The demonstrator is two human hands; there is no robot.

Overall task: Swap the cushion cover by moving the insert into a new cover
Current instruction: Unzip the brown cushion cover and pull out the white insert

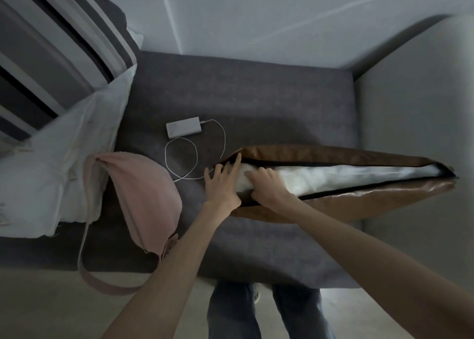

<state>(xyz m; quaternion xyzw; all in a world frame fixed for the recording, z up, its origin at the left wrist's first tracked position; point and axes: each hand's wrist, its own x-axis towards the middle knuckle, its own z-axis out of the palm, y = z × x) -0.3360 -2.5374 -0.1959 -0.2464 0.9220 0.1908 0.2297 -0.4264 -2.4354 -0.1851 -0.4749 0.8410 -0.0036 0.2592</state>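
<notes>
A brown leather-look cushion cover (359,205) lies on the grey sofa seat (230,95), its zip side open toward me. The white insert (346,176) shows through the long opening. My left hand (223,185) rests at the cover's left corner with fingers spread and straight, the index finger touching the upper edge of the opening. My right hand (266,185) reaches into the opening beside it, fingers curled into the white insert.
A pink bag (146,195) with a long strap lies left of the cover. A white power bank (183,128) and coiled cable (195,154) sit behind it. White pillows (64,164) and a striped cushion (51,56) fill the left end. The sofa arm (415,108) rises at right.
</notes>
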